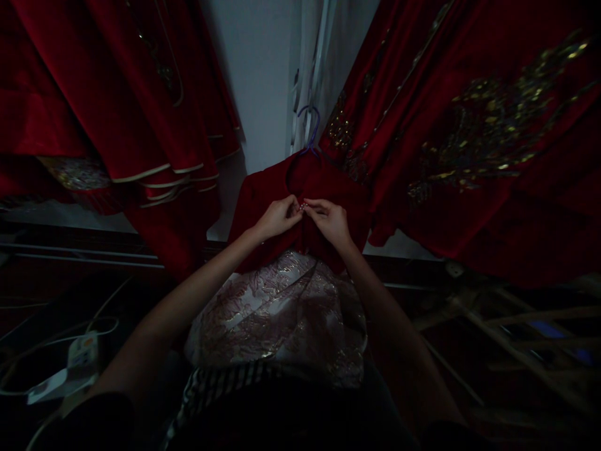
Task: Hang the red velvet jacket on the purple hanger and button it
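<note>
A dark red garment (263,207) hangs in front of me on a blue hanger (307,122). My left hand (278,217) and my right hand (331,220) meet at its middle front, fingers pinched together on a small pale fastening (303,206) of the garment. Below the red cloth, a pale brocade fabric with a pink and gold pattern (282,319) spreads out between my forearms. A striped cloth (220,385) shows under it.
More red garments hang at the left (117,106) and at the right, the right one with gold embroidery (488,119). A white wall (258,75) stands behind. A white power strip with cables (82,351) lies on the dark floor at lower left. Wooden slats (516,338) lie at lower right.
</note>
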Demonstrator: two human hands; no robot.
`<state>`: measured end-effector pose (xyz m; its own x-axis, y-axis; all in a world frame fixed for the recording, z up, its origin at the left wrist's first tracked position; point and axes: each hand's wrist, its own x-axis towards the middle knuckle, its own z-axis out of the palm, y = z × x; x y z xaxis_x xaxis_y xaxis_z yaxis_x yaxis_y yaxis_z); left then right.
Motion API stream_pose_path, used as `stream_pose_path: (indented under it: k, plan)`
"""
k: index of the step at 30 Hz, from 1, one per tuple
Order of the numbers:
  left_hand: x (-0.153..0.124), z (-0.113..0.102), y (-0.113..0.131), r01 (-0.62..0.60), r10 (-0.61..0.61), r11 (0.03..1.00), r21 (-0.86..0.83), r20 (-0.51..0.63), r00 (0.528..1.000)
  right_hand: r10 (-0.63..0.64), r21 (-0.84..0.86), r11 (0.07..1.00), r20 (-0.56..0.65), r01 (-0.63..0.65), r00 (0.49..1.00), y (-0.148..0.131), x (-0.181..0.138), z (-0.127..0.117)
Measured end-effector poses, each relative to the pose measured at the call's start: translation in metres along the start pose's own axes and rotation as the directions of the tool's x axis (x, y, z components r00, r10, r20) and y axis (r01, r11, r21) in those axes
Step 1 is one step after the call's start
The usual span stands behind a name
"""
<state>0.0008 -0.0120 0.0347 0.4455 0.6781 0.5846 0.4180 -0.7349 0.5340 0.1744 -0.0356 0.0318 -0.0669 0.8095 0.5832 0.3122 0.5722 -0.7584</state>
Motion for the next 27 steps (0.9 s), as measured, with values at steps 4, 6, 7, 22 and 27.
stream_pose_path:
  k: [4,6,7,22,27]
  plan:
    - [0.001,0.001,0.0,-0.048,0.048,0.999,0.018,0.008,0.999,-0.012,0.015,1.0,-0.021,0.012,1.0,0.004,0.003,-0.002]
    - [0.002,0.001,0.0,-0.066,0.066,0.998,0.017,0.012,0.998,-0.012,0.027,1.0,-0.026,0.013,1.0,0.005,0.004,-0.003]
    - [0.002,0.001,0.0,-0.072,0.071,0.997,0.015,0.019,0.997,-0.009,0.034,0.999,-0.023,0.01,1.0,0.006,0.005,-0.003]
    - [0.009,0.021,-0.007,-0.134,0.127,0.987,-0.091,-0.077,0.989,0.108,0.262,0.962,-0.109,-0.076,0.988,0.038,-0.007,0.015]
    - [0.01,0.034,-0.015,-0.065,0.037,0.983,-0.169,-0.162,0.986,0.126,0.161,0.981,-0.085,-0.111,0.988,0.059,-0.06,0.041]
